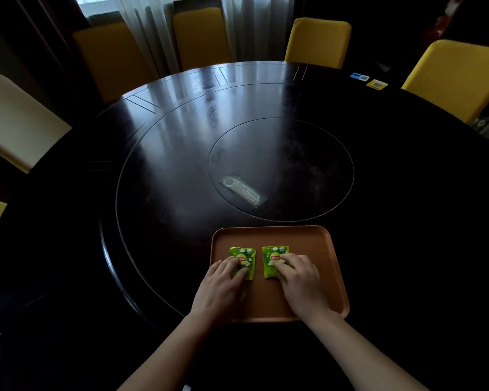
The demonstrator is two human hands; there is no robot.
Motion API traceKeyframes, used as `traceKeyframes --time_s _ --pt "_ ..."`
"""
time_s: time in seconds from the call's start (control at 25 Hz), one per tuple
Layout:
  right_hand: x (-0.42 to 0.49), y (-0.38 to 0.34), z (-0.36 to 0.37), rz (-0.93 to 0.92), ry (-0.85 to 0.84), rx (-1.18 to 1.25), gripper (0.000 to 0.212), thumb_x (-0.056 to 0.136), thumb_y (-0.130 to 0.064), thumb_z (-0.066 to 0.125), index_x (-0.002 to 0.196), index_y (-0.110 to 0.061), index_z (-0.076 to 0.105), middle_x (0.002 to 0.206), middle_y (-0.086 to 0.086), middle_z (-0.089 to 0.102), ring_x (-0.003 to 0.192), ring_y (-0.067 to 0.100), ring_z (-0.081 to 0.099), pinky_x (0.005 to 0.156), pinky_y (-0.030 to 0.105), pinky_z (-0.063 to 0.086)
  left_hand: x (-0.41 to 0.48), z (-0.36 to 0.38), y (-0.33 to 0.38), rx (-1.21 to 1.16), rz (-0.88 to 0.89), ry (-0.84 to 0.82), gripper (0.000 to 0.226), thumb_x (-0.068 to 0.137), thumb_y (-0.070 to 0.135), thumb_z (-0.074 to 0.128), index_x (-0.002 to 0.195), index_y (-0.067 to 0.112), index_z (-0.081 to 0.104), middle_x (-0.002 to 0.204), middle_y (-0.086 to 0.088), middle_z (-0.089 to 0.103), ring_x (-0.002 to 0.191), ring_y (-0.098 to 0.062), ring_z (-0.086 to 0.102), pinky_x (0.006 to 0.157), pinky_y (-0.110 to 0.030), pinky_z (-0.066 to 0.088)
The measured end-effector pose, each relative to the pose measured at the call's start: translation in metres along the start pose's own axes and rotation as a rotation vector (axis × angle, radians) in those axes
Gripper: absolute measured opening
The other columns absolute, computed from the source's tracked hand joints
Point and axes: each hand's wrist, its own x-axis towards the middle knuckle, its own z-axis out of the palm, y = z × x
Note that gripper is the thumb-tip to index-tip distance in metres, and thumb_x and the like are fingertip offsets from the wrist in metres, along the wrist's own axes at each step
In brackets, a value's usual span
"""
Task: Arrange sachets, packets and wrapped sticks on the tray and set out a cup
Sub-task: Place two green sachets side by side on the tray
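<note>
I'm squaring two green sachets on the tray (333, 277): left hand (220, 289) flat on left sachet (244, 256), right hand (302, 283) flat on right sachet (273, 256), neither gripping. Next, I think, fetch the clear packet (243, 190) lying far on the desk (167, 165); no cup visible.

Two sachets (242, 261) (274, 259) side by side on tray (316, 241), wrapped packet (243, 191) behind.

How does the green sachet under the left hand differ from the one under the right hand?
The left sachet lies near the tray's left rim; the right sachet lies nearer its middle. The left sachet tilts slightly clockwise; the right sits squarer. The left hand covers its lower left part; the right hand its lower right. Both are green, flat and logo-up.
</note>
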Motion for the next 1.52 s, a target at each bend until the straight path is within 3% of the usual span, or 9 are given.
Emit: traceKeyframes --time_s 0.12,0.32,0.76,1.12,1.52 --pt "0.003 -0.001 0.005 -0.033 -0.022 -0.032 0.024 0.082 -0.017 0.073 0.106 -0.02 0.075 0.113 0.004 0.07 0.1 0.03 0.062 0.079 0.044 0.051 0.004 0.003 -0.003 -0.006 -0.018 -0.026 0.052 0.094 0.039 0.045 0.142 0.019 0.052 0.152 -0.013 0.045 0.143 -0.029 0.038 0.12 -0.044 0.023" --pt "0.019 -0.01 0.011 -0.075 -0.017 -0.032 0.022 0.086 -0.019 0.068 0.108 -0.022 0.075 0.113 0.004 0.07 0.101 0.03 0.062 0.079 0.044 0.05 0.014 0.002 -0.013 0.007 -0.039 -0.026 0.058 0.095 0.038 0.042 0.15 0.02 0.04 0.159 -0.013 0.033 0.148 -0.026 0.027 0.123 -0.04 0.01" --pt "0.038 -0.015 0.018 -0.124 -0.027 -0.074 0.029 0.084 -0.021 0.07 0.113 -0.021 0.072 0.116 0.003 0.069 0.104 0.028 0.062 0.079 0.043 0.052 0.02 0.005 -0.021 -0.015 -0.09 0.03 0.055 0.098 0.04 0.039 0.149 0.02 0.042 0.158 -0.011 0.036 0.148 -0.026 0.028 0.123 -0.04 0.01" --pt "0.042 -0.012 0.019 -0.12 -0.082 -0.057 0.034 0.088 -0.028 0.063 0.121 -0.022 0.067 0.125 0.001 0.063 0.113 0.028 0.056 0.087 0.044 0.048 0.022 0.006 -0.024 -0.044 -0.087 0.045 0.056 0.098 0.042 0.038 0.15 0.022 0.039 0.158 -0.009 0.035 0.149 -0.025 0.026 0.124 -0.04 0.01" --pt "0.042 -0.007 0.018 -0.137 -0.135 -0.049 0.043 0.088 -0.036 0.061 0.13 -0.026 0.06 0.134 0.0 0.056 0.121 0.027 0.049 0.093 0.044 0.046 0.022 0.007 -0.023 -0.079 -0.085 0.095 0.051 0.094 0.034 0.051 0.142 0.018 0.051 0.153 -0.017 0.042 0.144 -0.032 0.035 0.121 -0.045 0.019"
